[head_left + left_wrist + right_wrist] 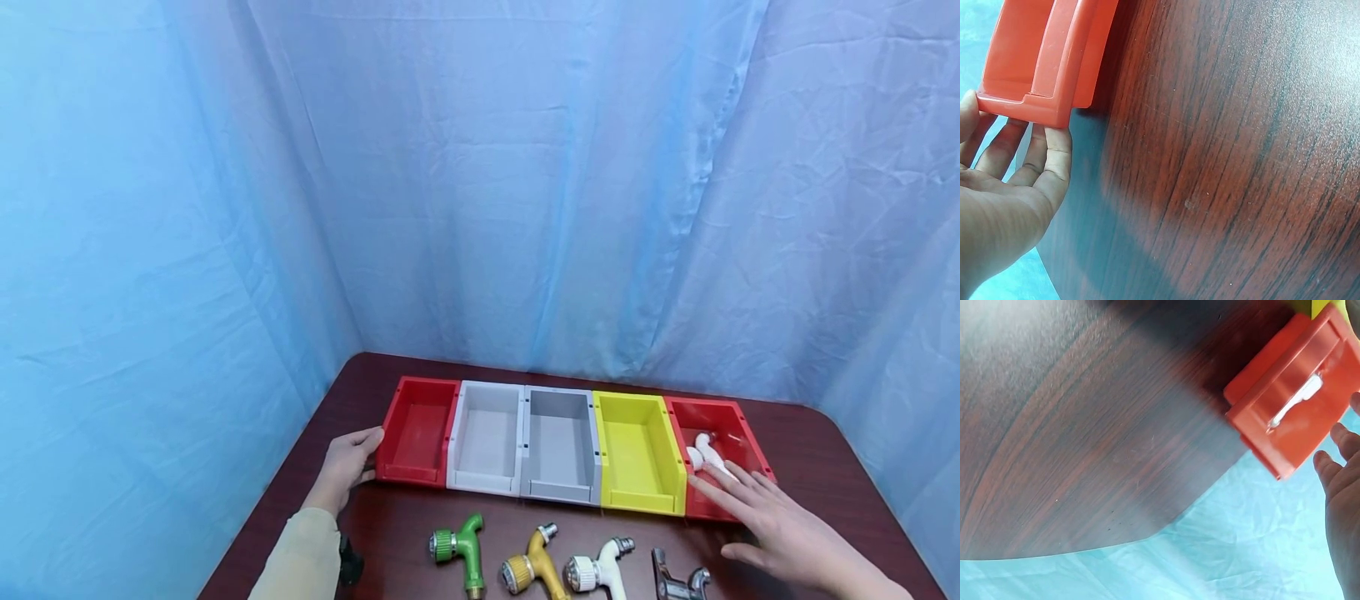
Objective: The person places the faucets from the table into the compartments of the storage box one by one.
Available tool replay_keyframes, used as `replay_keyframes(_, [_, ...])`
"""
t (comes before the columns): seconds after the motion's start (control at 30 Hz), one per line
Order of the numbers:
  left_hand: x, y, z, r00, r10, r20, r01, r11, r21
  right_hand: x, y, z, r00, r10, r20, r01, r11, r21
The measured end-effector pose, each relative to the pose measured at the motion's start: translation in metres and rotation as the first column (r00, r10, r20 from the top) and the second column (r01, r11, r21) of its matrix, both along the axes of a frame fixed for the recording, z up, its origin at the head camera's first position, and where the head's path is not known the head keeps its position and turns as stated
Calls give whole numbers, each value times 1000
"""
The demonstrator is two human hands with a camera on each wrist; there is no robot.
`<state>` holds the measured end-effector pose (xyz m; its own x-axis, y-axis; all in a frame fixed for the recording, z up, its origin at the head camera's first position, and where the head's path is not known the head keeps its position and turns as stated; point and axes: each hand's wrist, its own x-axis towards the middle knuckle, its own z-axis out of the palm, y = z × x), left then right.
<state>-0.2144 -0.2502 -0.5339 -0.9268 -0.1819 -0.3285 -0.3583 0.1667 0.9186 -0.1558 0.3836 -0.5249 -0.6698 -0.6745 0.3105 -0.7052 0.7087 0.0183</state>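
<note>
A row of plastic storage bins stands across the table. My left hand point(347, 464) is at the outer side of the left red storage bin point(417, 433); in the left wrist view its thumb lies at the rim and its fingers bend against the wall. Over the front of the right red storage bin point(738, 408) my right hand point(768, 521) spreads its fingers, holding nothing. Inside that bin lies a white faucet point(705, 448), partly hidden by the fingers in the head view. The right wrist view shows these fingertips beside the bin point(1285, 450).
Between the red bins sit a white bin point(486, 482), a grey bin point(558, 492) and a yellow bin point(641, 502). In front lie a green faucet point(470, 550), a yellow faucet point(540, 562), a white-and-chrome faucet point(607, 567) and a chrome faucet point(678, 587). Blue curtains point(480, 183) surround the table.
</note>
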Motion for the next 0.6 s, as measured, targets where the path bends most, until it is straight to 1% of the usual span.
replay_keyframes(0.1, [0,0,-1,1000,-5,-2,5,1000,0,5,-6,1,1000,-1,31,0,1000,18])
replay_keyframes(0.23, [0,0,-1,1000,-16,-8,16,1000,-2,14,-13,4,994,-60,95,54,997,61])
replay_keyframes(0.3, [0,0,0,1000,-16,-10,16,1000,1,16,-16,5,991,-87,103,78,993,87])
replay_keyframes(0.37, [0,0,0,1000,-14,-11,14,1000,4,18,-17,4,992,-98,81,89,990,107])
replay_keyframes(0.53, [1,-1,0,1000,-8,-9,8,1000,9,19,-17,2,995,-45,86,39,997,73])
replay_keyframes(0.6, [1,-1,0,1000,-6,-7,6,1000,7,19,-19,0,995,-12,98,7,999,52])
